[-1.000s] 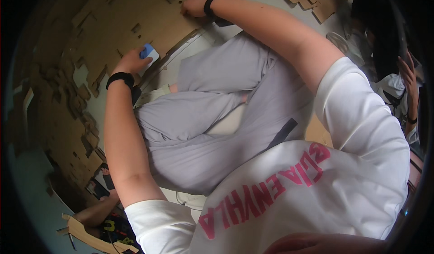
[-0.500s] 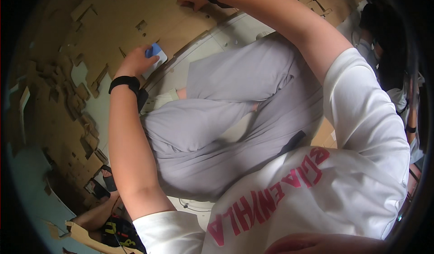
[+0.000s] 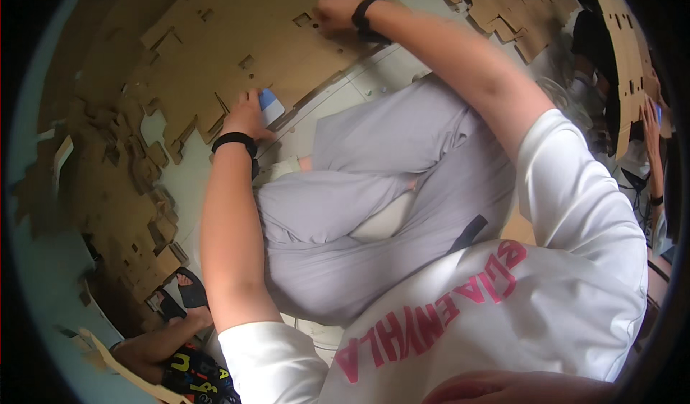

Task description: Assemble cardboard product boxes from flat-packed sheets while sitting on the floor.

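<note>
A large brown cardboard sheet [image 3: 215,41] with small cut-out slots lies in front of me. My left hand [image 3: 246,118] rests at its near edge, fingers stretched out and thumb apart. Right beside those fingers is a small blue-and-white block [image 3: 272,106]; its kind does not show. Farther off to the right, my right hand [image 3: 339,14] is over the sheet near a square slot. It looks curled, but blur and the angle hide its fingertips and anything in them. A black band circles each wrist.
Broken cardboard pieces [image 3: 129,203] are heaped at the left. My crossed legs in grey trousers [image 3: 359,141] fill the middle, on a pale tiled floor [image 3: 330,102]. Another person's sandalled foot [image 3: 188,289] is at lower left; a person's arm [image 3: 652,145] and upright cardboard [image 3: 624,59] stand at right.
My left thumb has come off the blue-and-white block and the fingers have straightened. My right hand has drawn slightly away from the slot. The whole view has shifted a little.
</note>
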Motion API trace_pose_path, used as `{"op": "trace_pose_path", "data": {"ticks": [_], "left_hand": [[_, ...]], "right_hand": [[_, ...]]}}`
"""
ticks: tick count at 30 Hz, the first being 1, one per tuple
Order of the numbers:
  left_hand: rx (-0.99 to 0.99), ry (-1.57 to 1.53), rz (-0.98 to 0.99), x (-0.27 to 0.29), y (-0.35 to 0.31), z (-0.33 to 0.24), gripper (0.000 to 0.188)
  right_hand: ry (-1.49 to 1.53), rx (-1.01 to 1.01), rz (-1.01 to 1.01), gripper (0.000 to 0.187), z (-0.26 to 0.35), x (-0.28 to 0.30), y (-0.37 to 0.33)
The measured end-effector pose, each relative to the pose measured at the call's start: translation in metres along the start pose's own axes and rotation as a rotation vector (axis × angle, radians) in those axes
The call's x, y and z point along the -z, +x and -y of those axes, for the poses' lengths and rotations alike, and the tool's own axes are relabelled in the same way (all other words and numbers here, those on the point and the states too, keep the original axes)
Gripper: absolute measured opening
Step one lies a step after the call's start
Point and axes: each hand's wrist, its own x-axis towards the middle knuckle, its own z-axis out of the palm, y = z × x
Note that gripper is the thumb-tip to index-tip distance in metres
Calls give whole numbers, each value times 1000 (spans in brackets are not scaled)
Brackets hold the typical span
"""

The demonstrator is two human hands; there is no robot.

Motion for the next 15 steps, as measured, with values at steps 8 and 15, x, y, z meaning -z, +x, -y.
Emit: {"op": "trace_pose_path", "data": {"ticks": [8, 15], "left_hand": [[45, 50, -26, 7, 2, -8, 93], [-35, -4, -44, 17, 1, 6, 88]], "right_hand": [[926, -119, -1095, 23, -61, 164, -49], [1394, -1013, 188, 43, -143, 81, -59]]}}
